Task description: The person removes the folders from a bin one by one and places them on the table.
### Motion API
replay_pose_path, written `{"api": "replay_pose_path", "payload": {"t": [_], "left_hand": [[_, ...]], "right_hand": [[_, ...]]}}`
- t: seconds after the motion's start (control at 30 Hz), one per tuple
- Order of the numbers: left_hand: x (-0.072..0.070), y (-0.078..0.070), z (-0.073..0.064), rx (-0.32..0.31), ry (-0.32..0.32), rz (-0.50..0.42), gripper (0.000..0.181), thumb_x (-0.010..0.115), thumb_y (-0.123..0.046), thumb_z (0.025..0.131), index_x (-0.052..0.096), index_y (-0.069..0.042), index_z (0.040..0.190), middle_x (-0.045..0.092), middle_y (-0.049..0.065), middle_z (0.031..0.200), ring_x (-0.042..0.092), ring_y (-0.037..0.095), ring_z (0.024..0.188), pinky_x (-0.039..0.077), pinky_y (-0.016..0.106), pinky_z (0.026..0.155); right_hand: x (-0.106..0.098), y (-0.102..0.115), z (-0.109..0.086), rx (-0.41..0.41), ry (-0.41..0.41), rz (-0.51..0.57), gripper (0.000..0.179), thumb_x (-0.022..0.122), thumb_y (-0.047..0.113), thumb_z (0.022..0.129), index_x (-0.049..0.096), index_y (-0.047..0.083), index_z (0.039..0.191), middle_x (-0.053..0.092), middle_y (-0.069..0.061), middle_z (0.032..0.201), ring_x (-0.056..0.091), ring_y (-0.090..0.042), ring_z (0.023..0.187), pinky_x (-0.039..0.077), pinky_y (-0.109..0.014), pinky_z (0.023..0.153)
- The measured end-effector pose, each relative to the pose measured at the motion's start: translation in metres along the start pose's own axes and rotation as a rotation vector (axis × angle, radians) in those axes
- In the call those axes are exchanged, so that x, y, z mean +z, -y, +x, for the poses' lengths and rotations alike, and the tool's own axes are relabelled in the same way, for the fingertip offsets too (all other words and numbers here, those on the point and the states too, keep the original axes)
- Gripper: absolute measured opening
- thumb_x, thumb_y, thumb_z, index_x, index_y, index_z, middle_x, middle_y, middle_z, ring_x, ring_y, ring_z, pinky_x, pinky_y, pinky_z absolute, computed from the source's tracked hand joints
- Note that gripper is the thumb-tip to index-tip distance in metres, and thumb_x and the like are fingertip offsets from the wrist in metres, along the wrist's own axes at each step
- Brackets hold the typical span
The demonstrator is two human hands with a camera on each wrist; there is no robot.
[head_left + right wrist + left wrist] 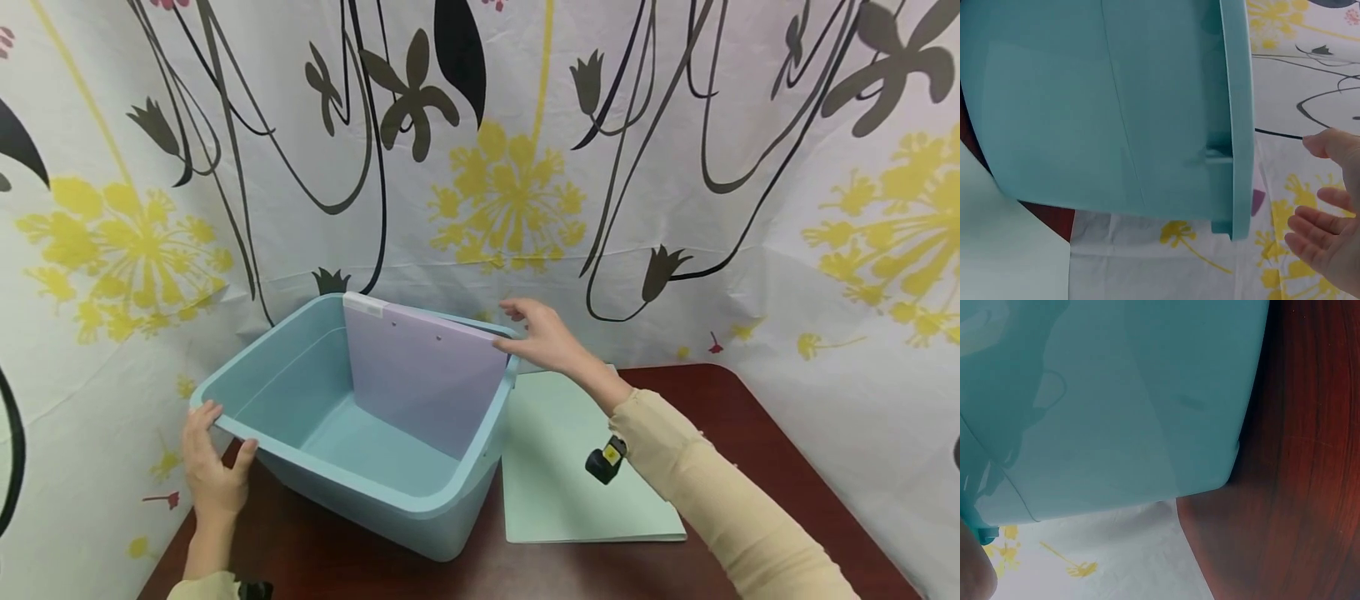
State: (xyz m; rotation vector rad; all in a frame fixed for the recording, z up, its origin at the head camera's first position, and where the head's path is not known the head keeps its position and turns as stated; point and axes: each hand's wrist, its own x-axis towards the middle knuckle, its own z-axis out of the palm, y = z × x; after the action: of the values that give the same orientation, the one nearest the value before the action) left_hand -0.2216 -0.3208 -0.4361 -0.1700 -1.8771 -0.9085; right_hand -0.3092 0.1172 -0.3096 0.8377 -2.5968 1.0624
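A light blue plastic bin [405,502] stands on the table, its near side closest to me. Inside, a lilac file folder [427,375] leans upright against the far wall, with a white label strip at its top left. My left hand [215,471] grips the bin's rim at the near left corner; in the left wrist view only part of that hand shows, by the bin's wall. Over the far right corner hovers my right hand [547,337], thumb and fingers spread, near the folder's top corner. The right wrist view shows this hand [1335,231] apart from the rim, holding nothing.
A pale green folder [570,483] lies flat on the dark red-brown table [705,467], to the right of the bin and partly under my right forearm. A patterned cloth [517,275] with yellow flowers hangs behind and at both sides.
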Motion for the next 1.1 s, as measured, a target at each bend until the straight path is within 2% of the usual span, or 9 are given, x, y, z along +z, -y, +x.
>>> {"api": "replay_pose_path", "payload": {"t": [0.17,0.33,0.47,0.67,0.83,1.1], "left_hand": [[0.003,0.0,0.0,0.018,-0.024,0.001,0.087,0.057,-0.065,0.074,0.047,0.008,0.121,0.044,0.029,0.126,0.028,0.043,0.129,0.014,0.051,0.11],[0.005,-0.001,0.0,0.039,-0.014,-0.014,0.087,0.057,-0.063,0.076,0.046,0.009,0.122,0.043,0.031,0.126,0.026,0.043,0.13,0.013,0.051,0.11],[0.005,-0.001,0.0,0.027,-0.014,-0.024,0.086,0.058,-0.062,0.076,0.046,0.008,0.123,0.043,0.03,0.127,0.025,0.042,0.132,0.012,0.05,0.11],[0.003,0.002,-0.001,0.02,-0.021,-0.033,0.086,0.058,-0.063,0.076,0.046,0.007,0.124,0.042,0.03,0.128,0.024,0.042,0.132,0.012,0.052,0.11],[0.003,0.002,0.0,0.032,-0.026,-0.021,0.088,0.057,-0.065,0.075,0.046,0.008,0.122,0.043,0.03,0.126,0.025,0.044,0.131,0.012,0.052,0.11],[0.004,0.003,0.0,0.03,-0.031,-0.011,0.087,0.057,-0.064,0.075,0.046,0.009,0.122,0.043,0.031,0.126,0.025,0.043,0.131,0.012,0.051,0.11]], "right_hand": [[0.013,-0.001,0.008,-0.048,0.002,0.011,0.057,0.067,0.02,0.082,0.046,0.0,0.13,0.054,-0.018,0.121,0.051,-0.031,0.11,0.044,-0.045,0.089],[0.026,-0.007,0.015,-0.097,0.025,-0.011,0.057,0.068,0.018,0.08,0.046,0.0,0.13,0.051,-0.018,0.126,0.05,-0.033,0.114,0.042,-0.045,0.092],[0.035,-0.01,0.02,-0.125,0.038,-0.028,0.057,0.068,0.018,0.08,0.047,0.001,0.129,0.05,-0.015,0.13,0.048,-0.03,0.118,0.041,-0.044,0.095],[0.044,-0.01,0.028,-0.148,0.036,-0.051,0.053,0.069,0.017,0.079,0.051,0.0,0.126,0.054,-0.016,0.126,0.052,-0.027,0.112,0.043,-0.042,0.092],[0.05,-0.012,0.033,-0.154,0.031,-0.068,0.05,0.069,0.015,0.078,0.054,-0.001,0.122,0.057,-0.017,0.121,0.055,-0.027,0.107,0.044,-0.042,0.089],[0.054,-0.013,0.038,-0.118,0.066,-0.118,0.043,0.067,0.012,0.08,0.056,0.0,0.12,0.057,-0.015,0.12,0.052,-0.028,0.11,0.043,-0.042,0.092]]}}
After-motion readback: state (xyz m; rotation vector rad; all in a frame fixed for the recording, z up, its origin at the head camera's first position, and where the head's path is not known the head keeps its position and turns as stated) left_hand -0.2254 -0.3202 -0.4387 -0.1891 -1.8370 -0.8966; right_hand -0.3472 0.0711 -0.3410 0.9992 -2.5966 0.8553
